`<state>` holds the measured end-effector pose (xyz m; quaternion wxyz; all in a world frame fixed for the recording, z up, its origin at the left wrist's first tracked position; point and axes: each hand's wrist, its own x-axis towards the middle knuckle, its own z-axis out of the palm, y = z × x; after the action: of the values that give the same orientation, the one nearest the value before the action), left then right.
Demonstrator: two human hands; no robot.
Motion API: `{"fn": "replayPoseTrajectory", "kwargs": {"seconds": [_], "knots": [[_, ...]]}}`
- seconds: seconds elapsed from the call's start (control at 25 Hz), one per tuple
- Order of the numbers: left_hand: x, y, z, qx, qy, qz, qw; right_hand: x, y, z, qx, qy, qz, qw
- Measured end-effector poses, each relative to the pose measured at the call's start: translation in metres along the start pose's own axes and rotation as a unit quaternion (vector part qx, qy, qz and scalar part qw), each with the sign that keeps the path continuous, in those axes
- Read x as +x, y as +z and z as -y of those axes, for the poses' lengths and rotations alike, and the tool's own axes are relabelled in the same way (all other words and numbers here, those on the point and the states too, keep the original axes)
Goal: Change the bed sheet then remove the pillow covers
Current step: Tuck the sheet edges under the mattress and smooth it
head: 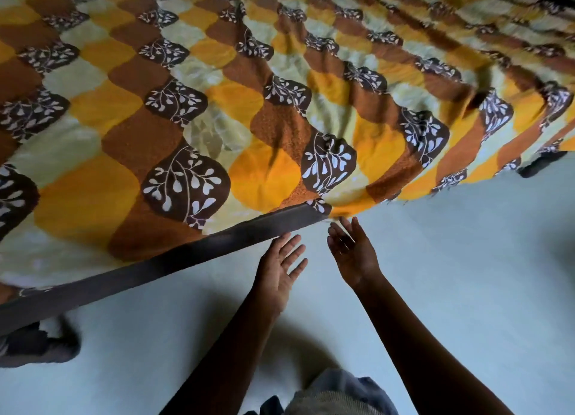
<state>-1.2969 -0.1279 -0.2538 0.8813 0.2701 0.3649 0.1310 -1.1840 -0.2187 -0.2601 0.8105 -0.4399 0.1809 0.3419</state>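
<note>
Both hands are extended forward over the floor, with grey clothing (337,393) at the person's body behind the forearms. Left hand (281,267): fingers straight and slightly spread, holding nothing, fingertips just beside the lower edge of the bed rail (155,267); contact cannot be confirmed. Right hand (351,253): fingers straight to lightly relaxed, palm turned toward the left hand, holding nothing. Its fingertips sit just under the hanging corner of the bed sheet (186,119); whether they touch the cloth cannot be told.

The rail is dark. It runs from far left of the left hand, rising to the bed corner directly ahead of both hands.

The sheet covers the bed top beyond the rail. It is patterned in orange, brown and pale yellow lobes with dark patches of white leaves. Its near edge follows the rail to the corner ahead of the hands. From that corner the cloth drapes over the bed's side and runs away to the far right of the right hand, gathered in folds. The sheet leaves the picture at left and top, so its long axis cannot be established.

The floor (466,259) is pale and smooth. One dark bed leg (43,346) stands well left of the left hand. A second leg (539,165) stands under the drape well beyond the right hand. The picture is blurred toward the far right.
</note>
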Motion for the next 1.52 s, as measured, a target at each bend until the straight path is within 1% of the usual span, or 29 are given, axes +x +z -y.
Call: {"fn": "replayPoseTrajectory", "kwargs": {"seconds": [0.12, 0.24, 0.32, 0.44, 0.52, 0.64, 0.72, 0.76, 0.8, 0.84, 0.92, 0.96, 1.0, 1.04, 1.12, 1.16, 1.2, 1.28, 1.4, 1.48, 1.52], "knots": [[0.037, 0.057, 0.029, 0.009, -0.026, 0.032, 0.999, 0.045, -0.033, 0.037, 0.088, 0.035, -0.014, 0.995], [0.063, 0.098, 0.047, 0.008, -0.017, 0.028, 0.999, 0.08, -0.053, 0.073, 0.15, 0.044, 0.004, 0.988], [0.078, 0.115, 0.059, 0.002, -0.004, 0.014, 1.0, 0.092, -0.061, 0.097, 0.139, 0.035, 0.007, 0.99], [0.095, 0.132, 0.072, 0.002, 0.017, 0.007, 1.0, 0.096, -0.07, 0.121, 0.081, 0.023, 0.026, 0.996], [0.1, 0.143, 0.079, 0.028, 0.023, 0.01, 0.999, 0.096, -0.077, 0.129, 0.046, 0.024, 0.009, 0.999], [0.107, 0.161, 0.088, 0.087, -0.016, 0.034, 0.996, 0.1, -0.094, 0.141, 0.019, -0.016, -0.108, 0.994], [0.116, 0.17, 0.091, 0.124, -0.041, 0.037, 0.991, 0.099, -0.103, 0.142, 0.047, -0.052, -0.172, 0.983], [0.122, 0.172, 0.093, 0.139, -0.047, 0.024, 0.989, 0.097, -0.103, 0.14, 0.066, -0.06, -0.18, 0.98], [0.126, 0.173, 0.093, 0.149, -0.058, 0.004, 0.987, 0.094, -0.101, 0.135, 0.074, -0.059, -0.169, 0.981], [0.13, 0.174, 0.093, 0.154, -0.07, -0.012, 0.985, 0.09, -0.096, 0.13, 0.069, -0.05, -0.139, 0.987], [0.131, 0.174, 0.089, 0.164, -0.102, -0.005, 0.981, 0.082, -0.08, 0.124, 0.03, -0.049, -0.089, 0.994], [0.13, 0.174, 0.086, 0.167, -0.122, 0.0, 0.978, 0.081, -0.073, 0.123, 0.009, -0.063, -0.085, 0.994], [0.129, 0.173, 0.084, 0.167, -0.143, 0.0, 0.976, 0.08, -0.069, 0.123, -0.01, -0.076, -0.101, 0.992], [0.125, 0.171, 0.081, 0.169, -0.168, -0.007, 0.971, 0.08, -0.066, 0.124, -0.028, -0.085, -0.133, 0.987], [0.112, 0.163, 0.073, 0.176, -0.223, -0.038, 0.958, 0.078, -0.066, 0.126, -0.057, -0.088, -0.198, 0.975], [0.105, 0.161, 0.068, 0.173, -0.238, -0.041, 0.955, 0.078, -0.065, 0.128, -0.067, -0.086, -0.216, 0.97], [0.099, 0.158, 0.064, 0.155, -0.24, -0.027, 0.958, 0.079, -0.063, 0.129, -0.069, -0.081, -0.224, 0.969], [0.088, 0.159, 0.051, 0.074, -0.217, 0.022, 0.973, 0.08, -0.057, 0.131, -0.046, -0.069, -0.214, 0.973], [0.09, 0.165, 0.034, -0.061, -0.152, 0.056, 0.985, 0.081, -0.052, 0.129, 0.013, -0.061, -0.126, 0.99], [0.09, 0.163, 0.031, -0.115, -0.114, 0.066, 0.985, 0.082, -0.052, 0.125, 0.002, -0.048, -0.072, 0.996], [0.091, 0.161, 0.032, -0.136, -0.103, 0.07, 0.983, 0.083, -0.051, 0.125, -0.009, -0.043, -0.065, 0.997]]}}
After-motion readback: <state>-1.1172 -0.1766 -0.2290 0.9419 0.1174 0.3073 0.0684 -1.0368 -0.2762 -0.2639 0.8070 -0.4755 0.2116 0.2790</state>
